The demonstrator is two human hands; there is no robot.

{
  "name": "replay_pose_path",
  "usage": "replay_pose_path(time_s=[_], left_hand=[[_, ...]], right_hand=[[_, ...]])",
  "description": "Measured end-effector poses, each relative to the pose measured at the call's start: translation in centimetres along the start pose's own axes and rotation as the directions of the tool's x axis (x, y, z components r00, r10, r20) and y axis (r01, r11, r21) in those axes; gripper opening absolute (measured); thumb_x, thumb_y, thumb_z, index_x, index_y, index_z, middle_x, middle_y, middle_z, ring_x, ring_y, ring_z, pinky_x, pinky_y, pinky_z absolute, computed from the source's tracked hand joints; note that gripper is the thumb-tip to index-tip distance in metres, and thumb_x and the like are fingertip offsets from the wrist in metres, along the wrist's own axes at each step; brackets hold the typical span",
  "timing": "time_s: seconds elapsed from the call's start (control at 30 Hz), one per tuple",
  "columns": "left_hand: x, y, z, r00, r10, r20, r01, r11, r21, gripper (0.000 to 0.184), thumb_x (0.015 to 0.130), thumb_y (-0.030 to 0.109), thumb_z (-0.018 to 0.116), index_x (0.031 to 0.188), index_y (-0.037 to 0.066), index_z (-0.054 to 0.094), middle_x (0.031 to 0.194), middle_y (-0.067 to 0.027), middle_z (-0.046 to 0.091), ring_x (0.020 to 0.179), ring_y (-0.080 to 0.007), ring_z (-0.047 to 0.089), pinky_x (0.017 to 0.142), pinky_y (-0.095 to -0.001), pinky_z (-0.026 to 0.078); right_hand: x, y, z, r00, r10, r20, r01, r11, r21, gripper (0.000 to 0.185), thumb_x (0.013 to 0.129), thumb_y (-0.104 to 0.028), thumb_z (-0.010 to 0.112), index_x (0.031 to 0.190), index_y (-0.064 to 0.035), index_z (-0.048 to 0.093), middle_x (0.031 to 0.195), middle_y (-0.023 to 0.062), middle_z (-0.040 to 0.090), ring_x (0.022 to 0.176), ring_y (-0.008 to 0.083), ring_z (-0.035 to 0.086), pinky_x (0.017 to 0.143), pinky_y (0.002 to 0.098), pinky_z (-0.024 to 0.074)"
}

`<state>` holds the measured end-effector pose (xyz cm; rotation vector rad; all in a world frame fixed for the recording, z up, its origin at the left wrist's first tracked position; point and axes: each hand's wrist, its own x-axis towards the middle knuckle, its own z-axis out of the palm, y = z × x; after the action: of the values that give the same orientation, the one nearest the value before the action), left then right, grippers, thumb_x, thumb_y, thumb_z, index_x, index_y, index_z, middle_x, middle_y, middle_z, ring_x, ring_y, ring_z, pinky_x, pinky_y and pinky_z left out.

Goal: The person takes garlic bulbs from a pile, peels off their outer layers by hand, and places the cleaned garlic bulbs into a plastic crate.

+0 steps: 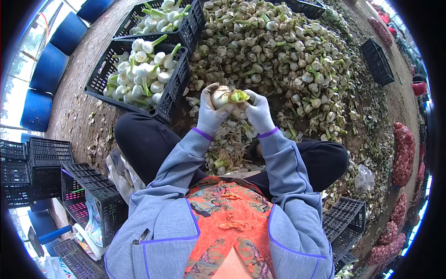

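My left hand (211, 114), in a white glove with a purple cuff, is closed around a garlic bulb (220, 98). The bulb lies on its side, with its cut green-yellow stem end (239, 96) pointing right. My right hand (259, 113), gloved the same way, pinches the outer skin at that stem end. Both hands are held above a litter of dry peelings (237, 139) between my folded legs. Just beyond them rises a large heap of unpeeled, soil-stained garlic (274, 51).
At the left front stands a black crate (104, 93) of clean white garlic, with another filled crate (179, 35) behind it. More black crates (51, 153) stack at far left. A black crate (377, 63) sits at far right, near red mesh sacks (403, 156). Blue barrels (49, 67) line the left wall.
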<state>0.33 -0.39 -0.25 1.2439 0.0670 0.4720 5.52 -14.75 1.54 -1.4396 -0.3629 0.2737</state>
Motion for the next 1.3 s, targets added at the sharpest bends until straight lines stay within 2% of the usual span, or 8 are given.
replay_pose_path(time_s=[0.27, 0.37, 0.47, 0.5, 0.57, 0.63, 0.97, 1.3], left_hand=[[0.1, 0.7, -1.0, 0.91, -0.269, 0.314, 0.268, 0.962, 0.049, 0.07, 0.07, 0.002, 0.08, 0.131, 0.001, 0.046, 0.117, -0.0079, 0.058, 0.108, -0.0161, 0.058, 0.095, -0.0297, 0.048], [0.0, 1.5, -1.5, 0.837, -0.325, 0.44, 0.404, 0.91, -0.096, 0.072, 0.071, 0.001, 0.079, 0.133, 0.001, 0.042, 0.122, -0.0091, 0.055, 0.111, -0.0168, 0.056, 0.095, -0.0306, 0.048], [0.8, 2.7, -2.3, 0.854, -0.258, 0.451, 0.346, 0.93, -0.124, 0.081, 0.068, 0.003, 0.08, 0.137, 0.003, 0.038, 0.123, -0.0086, 0.051, 0.11, -0.0179, 0.056, 0.094, -0.0314, 0.049], [0.9, 2.8, -2.4, 0.881, -0.181, 0.437, 0.245, 0.965, -0.093, 0.083, 0.067, 0.004, 0.082, 0.137, 0.004, 0.037, 0.121, -0.008, 0.05, 0.109, -0.0179, 0.056, 0.093, -0.0313, 0.049], [1.3, 1.4, -3.0, 0.918, -0.15, 0.367, 0.15, 0.988, 0.03, 0.087, 0.064, 0.009, 0.085, 0.137, 0.004, 0.037, 0.118, -0.0081, 0.05, 0.109, -0.0154, 0.054, 0.093, -0.0287, 0.047], [1.1, 1.4, -3.1, 0.923, -0.13, 0.363, 0.05, 0.974, 0.221, 0.091, 0.063, 0.011, 0.087, 0.138, 0.004, 0.035, 0.114, -0.0076, 0.05, 0.105, -0.0148, 0.053, 0.092, -0.0284, 0.046], [0.0, 1.0, -2.5, 0.919, 0.073, 0.387, -0.231, 0.896, 0.379, 0.092, 0.061, 0.016, 0.087, 0.137, 0.003, 0.037, 0.116, -0.01, 0.046, 0.103, -0.0185, 0.05, 0.093, -0.0297, 0.043], [-0.5, 2.2, -1.3, 0.877, -0.052, 0.478, -0.071, 0.969, 0.237, 0.085, 0.062, 0.01, 0.087, 0.131, 0.005, 0.039, 0.118, -0.0101, 0.05, 0.109, -0.0199, 0.053, 0.096, -0.0323, 0.045]], right_hand=[[1.7, 4.4, -1.9, 0.924, 0.205, -0.322, -0.12, 0.957, 0.264, 0.017, 0.089, 0.0, 0.056, 0.102, 0.0025, 0.067, 0.093, 0.007, 0.068, 0.072, 0.0119, 0.063, 0.065, 0.0245, 0.0531], [2.0, 5.9, -3.5, 0.675, 0.47, -0.569, -0.121, 0.831, 0.543, 0.02, 0.088, 0.003, 0.052, 0.102, 0.0033, 0.067, 0.091, 0.0092, 0.068, 0.07, 0.0137, 0.063, 0.062, 0.0236, 0.0506], [2.3, 9.4, -8.2, 0.963, 0.13, -0.237, -0.239, 0.819, -0.521, 0.026, 0.084, -0.004, 0.059, 0.108, -0.0009, 0.067, 0.086, 0.013, 0.071, 0.072, 0.0223, 0.067, 0.066, 0.0306, 0.0527], [2.3, 7.7, -6.9, 0.933, 0.314, -0.175, -0.353, 0.706, -0.615, 0.033, 0.082, -0.012, 0.065, 0.114, -0.0018, 0.065, 0.097, 0.0157, 0.069, 0.083, 0.0275, 0.067, 0.075, 0.0318, 0.0526], [1.2, 5.1, -4.2, 0.995, -0.08, -0.053, 0.009, 0.63, -0.777, 0.04, 0.082, -0.017, 0.068, 0.118, -0.0005, 0.062, 0.108, 0.0182, 0.065, 0.096, 0.0289, 0.065, 0.084, 0.0322, 0.0505], [0.7, 0.4, -1.1, 1.0, -0.01, 0.027, 0.019, 0.932, -0.362, 0.041, 0.081, -0.015, 0.068, 0.119, -0.0002, 0.06, 0.111, 0.0178, 0.062, 0.1, 0.0295, 0.063, 0.087, 0.0341, 0.0494], [0.3, -3.9, 0.9, 0.959, -0.062, 0.278, 0.233, 0.73, -0.643, 0.02, 0.08, -0.011, 0.063, 0.095, -0.0014, 0.07, 0.09, 0.0181, 0.066, 0.085, 0.0326, 0.065, 0.077, 0.0382, 0.0513], [0.0, -5.7, 1.2, 0.936, 0.112, 0.335, 0.276, 0.358, -0.892, 0.019, 0.079, -0.016, 0.06, 0.09, -0.0018, 0.064, 0.089, 0.0188, 0.062, 0.085, 0.0354, 0.063, 0.076, 0.042, 0.0509]])
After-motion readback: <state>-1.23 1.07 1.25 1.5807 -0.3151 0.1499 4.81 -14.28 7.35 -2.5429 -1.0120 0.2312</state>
